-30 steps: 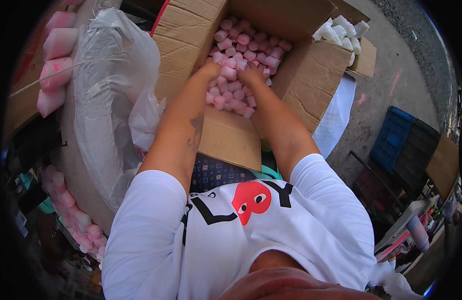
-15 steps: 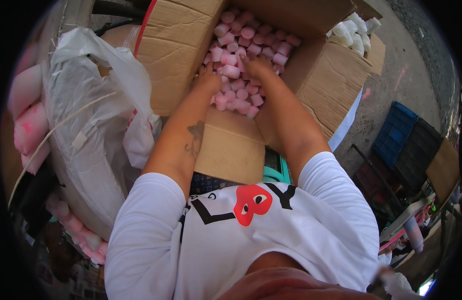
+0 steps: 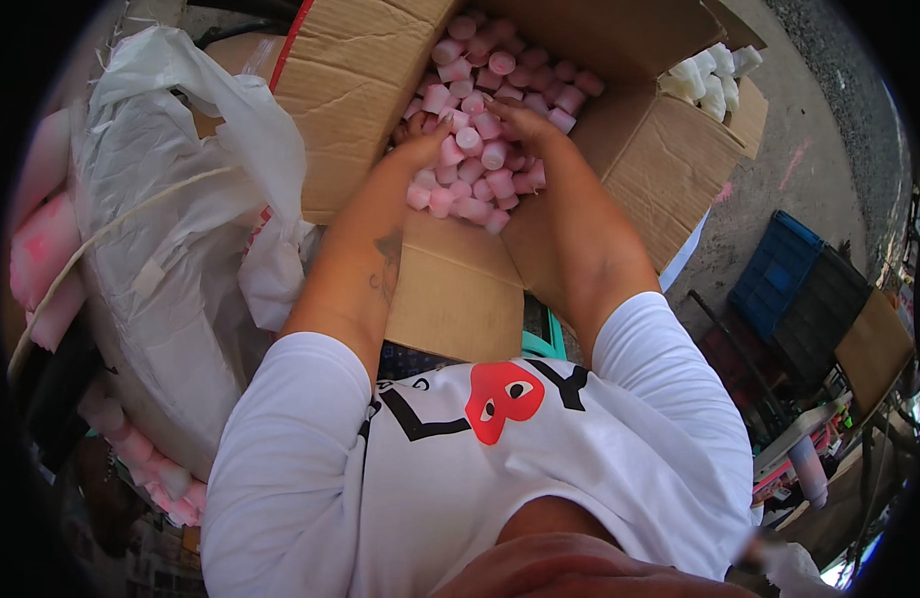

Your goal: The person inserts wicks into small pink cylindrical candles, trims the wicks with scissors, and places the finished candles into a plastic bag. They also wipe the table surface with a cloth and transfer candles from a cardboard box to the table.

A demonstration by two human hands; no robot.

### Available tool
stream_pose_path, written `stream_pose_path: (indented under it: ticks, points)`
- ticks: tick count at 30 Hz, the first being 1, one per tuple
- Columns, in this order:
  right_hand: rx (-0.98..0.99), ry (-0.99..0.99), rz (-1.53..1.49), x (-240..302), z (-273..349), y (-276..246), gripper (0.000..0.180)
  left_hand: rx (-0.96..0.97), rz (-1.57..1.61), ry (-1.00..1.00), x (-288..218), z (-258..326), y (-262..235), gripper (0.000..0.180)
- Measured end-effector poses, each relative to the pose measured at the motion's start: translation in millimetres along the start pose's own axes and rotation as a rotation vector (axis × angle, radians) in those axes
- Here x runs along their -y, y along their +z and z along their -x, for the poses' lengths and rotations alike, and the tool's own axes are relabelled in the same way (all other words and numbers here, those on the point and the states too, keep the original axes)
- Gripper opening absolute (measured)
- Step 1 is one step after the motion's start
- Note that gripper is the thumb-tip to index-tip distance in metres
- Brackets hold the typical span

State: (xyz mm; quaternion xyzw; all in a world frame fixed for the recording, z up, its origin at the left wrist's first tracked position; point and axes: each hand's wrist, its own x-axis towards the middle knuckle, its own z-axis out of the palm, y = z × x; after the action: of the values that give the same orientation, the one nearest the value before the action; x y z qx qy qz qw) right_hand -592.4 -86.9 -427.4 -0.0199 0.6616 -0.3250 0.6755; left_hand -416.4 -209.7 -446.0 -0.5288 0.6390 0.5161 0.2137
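Note:
A big open cardboard box (image 3: 360,90) stands in front of me, filled with several small pink cylinders (image 3: 490,80). Both my hands are down in the pile. My left hand (image 3: 420,145) cups the cylinders from the left side. My right hand (image 3: 525,125) presses in from the right, fingers curled over a clump of them. The two hands gather a heap of pink pieces between them. My fingertips are partly buried, so the exact grip is hidden.
A large clear plastic bag (image 3: 171,239) with pink pieces sits at my left. A smaller cardboard box with white cylinders (image 3: 709,75) stands at the upper right. A blue crate (image 3: 779,274) and dark crates lie on the ground at the right.
The view has shifted so the box sits closer and more central. My hands have drawn nearer together in the pink pile, scooping pieces between them.

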Motion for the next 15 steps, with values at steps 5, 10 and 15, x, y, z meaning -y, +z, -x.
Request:
stream_pose_path:
  ticks: [5, 10, 15]
  points:
    - [-0.161, -0.052, -0.107, -10.9, -0.7, 25.0, 0.074, 0.267, 0.374, -0.031, -16.4, 18.4, -16.3, 0.075]
    - [-0.174, -0.262, -0.361, -40.0, -32.2, 41.3, 0.068, 0.057, 0.3, 0.027, -18.1, 21.9, 0.5, 0.07]
    - [-0.189, -0.359, -0.658, -39.4, -7.4, 78.9, 0.052, 0.103, 0.379, 0.137, 1.8, -3.6, 11.5, 0.067]
